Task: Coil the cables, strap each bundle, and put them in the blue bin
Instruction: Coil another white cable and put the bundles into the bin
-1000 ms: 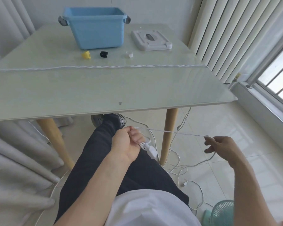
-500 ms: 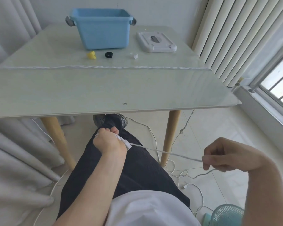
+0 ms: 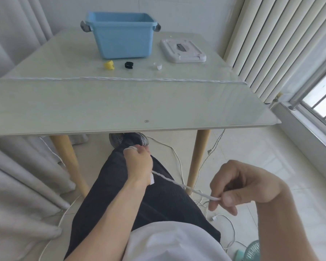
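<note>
Below the table's front edge, my left hand [image 3: 137, 162] grips one end of a white cable [image 3: 177, 182], with its white plug showing under the wrist. The cable runs taut to the right, where my right hand [image 3: 241, 187] pinches it between thumb and fingers. More white cable [image 3: 179, 162] lies loose on the floor. The blue bin [image 3: 122, 36] stands at the far side of the table. In front of it lie a yellow strap [image 3: 109, 65], a black strap [image 3: 128, 65] and a white strap [image 3: 158, 66].
A white lid [image 3: 183, 50] lies to the right of the bin. A white twisted cable [image 3: 120, 79] stretches across the glass table [image 3: 120, 106]. Wooden legs [image 3: 198, 159] stand near my knees. A small teal fan [image 3: 249, 250] sits on the floor; curtains hang at left.
My left hand has turned and moved away from me toward the table edge with the cable end. My right hand has drawn nearer and lower, sliding along the cable.
</note>
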### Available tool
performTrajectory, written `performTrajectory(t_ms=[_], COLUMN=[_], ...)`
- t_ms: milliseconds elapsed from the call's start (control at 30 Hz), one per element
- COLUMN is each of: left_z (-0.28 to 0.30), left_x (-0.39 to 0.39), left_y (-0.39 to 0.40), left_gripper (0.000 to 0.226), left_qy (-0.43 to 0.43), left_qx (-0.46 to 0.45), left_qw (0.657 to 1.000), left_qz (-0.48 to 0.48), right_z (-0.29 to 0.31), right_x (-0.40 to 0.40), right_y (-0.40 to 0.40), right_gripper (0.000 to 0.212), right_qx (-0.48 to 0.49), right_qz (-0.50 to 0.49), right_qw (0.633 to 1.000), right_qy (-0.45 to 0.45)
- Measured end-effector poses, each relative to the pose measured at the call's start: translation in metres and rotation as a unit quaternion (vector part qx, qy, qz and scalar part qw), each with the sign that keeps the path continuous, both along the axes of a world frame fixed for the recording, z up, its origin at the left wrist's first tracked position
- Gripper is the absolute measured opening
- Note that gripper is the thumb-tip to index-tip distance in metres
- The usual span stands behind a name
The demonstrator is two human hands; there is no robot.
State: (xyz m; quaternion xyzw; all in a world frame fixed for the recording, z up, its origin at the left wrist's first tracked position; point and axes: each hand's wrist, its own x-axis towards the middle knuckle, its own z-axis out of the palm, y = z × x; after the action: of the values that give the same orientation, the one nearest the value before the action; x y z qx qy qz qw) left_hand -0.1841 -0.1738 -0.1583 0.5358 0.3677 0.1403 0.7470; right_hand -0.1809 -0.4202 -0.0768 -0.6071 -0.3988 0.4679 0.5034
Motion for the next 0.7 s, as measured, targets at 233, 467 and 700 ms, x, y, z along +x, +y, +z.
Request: performTrajectory(t_ms=[233, 467, 700], left_z=[0.015, 0.013, 0.009], left_x=[0.000, 0.000, -0.003], left_y=[0.040, 0.068, 0.072], left_gripper=[0.038, 0.042, 0.049], left_qy=[-0.088, -0.141, -0.148], left_qx=[-0.301, -0.388, -0.373], left_qw=[0.921, 0.857, 0.856], left_qz=[0.230, 0.307, 0.325], right_z=[0.001, -0.019, -0.032], right_x=[-0.002, 0.003, 0.009], right_y=[0.003, 0.010, 0.001], right_gripper=[0.019, 0.020, 0.023], right_qx=[-0.242, -0.341, -0.352], right_qz=[-0.023, -0.148, -0.219], right_qw=[0.962, 0.926, 0.908], right_qy=[-0.122, -0.074, -0.065])
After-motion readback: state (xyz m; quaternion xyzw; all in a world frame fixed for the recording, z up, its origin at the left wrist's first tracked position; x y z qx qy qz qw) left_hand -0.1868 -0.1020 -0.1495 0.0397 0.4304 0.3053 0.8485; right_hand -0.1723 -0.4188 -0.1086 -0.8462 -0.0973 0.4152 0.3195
